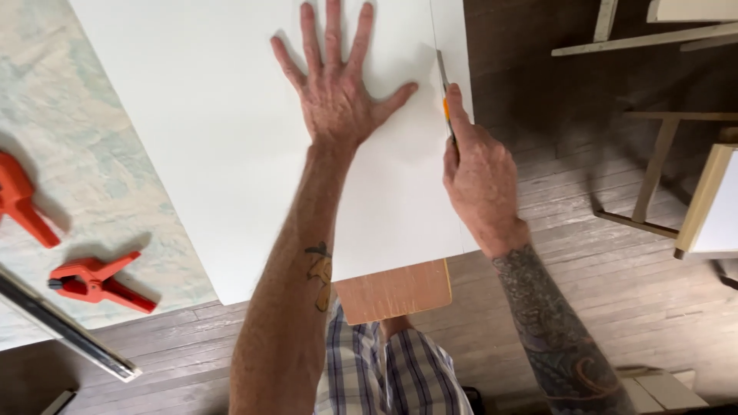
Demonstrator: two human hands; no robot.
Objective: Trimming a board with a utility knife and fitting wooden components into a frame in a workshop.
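Observation:
A large white board (231,138) lies across a table and over a brown wooden board (396,290) that sticks out at its near edge. My left hand (334,84) presses flat on the white board with its fingers spread. My right hand (477,173) grips a utility knife (444,92) with an orange slider, index finger along its back. The blade tip rests on a thin cut line that runs along the board near its right edge. A narrow white strip (453,38) lies to the right of that line.
Two orange spring clamps (96,280) (19,196) lie on the pale patterned tabletop (69,146) at the left. A long metal straightedge (61,327) lies at the table's near left corner. Wooden frames and stretcher bars (661,154) stand on the plank floor at the right.

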